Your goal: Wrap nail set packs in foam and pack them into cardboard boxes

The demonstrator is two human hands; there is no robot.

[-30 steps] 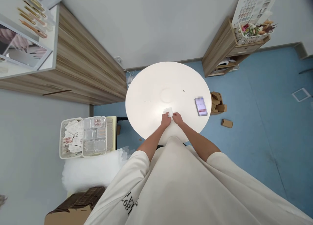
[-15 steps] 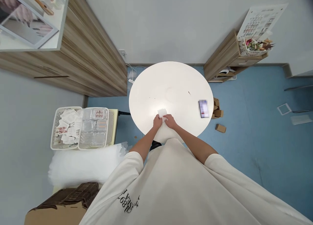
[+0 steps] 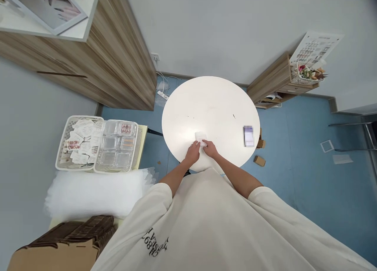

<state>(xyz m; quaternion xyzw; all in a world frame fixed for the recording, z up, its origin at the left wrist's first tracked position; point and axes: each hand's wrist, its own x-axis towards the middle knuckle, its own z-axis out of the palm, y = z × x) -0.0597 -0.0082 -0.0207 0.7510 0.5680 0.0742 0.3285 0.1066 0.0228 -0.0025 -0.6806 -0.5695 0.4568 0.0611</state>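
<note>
A small white flat packet (image 3: 200, 138) lies on the round white table (image 3: 210, 106) near its front edge. My left hand (image 3: 192, 152) rests beside the packet's lower left corner with its fingers curled, touching it. My right hand (image 3: 209, 148) pinches the packet's lower right corner. Both forearms reach out over my white shirt. A phone (image 3: 248, 136) lies on the table to the right, apart from both hands.
A white basket (image 3: 63, 145) of small cards and a clear compartment tray (image 3: 116, 146) stand at the left, above a pile of clear bags (image 3: 94, 192). A cardboard box (image 3: 59, 247) sits lower left. Wooden cabinets (image 3: 112, 63) and small cartons (image 3: 259, 160) flank the table.
The view has swung, shifting everything slightly. My hands stay on the white packet; my left hand has slid a little down and to the packet's left corner.
</note>
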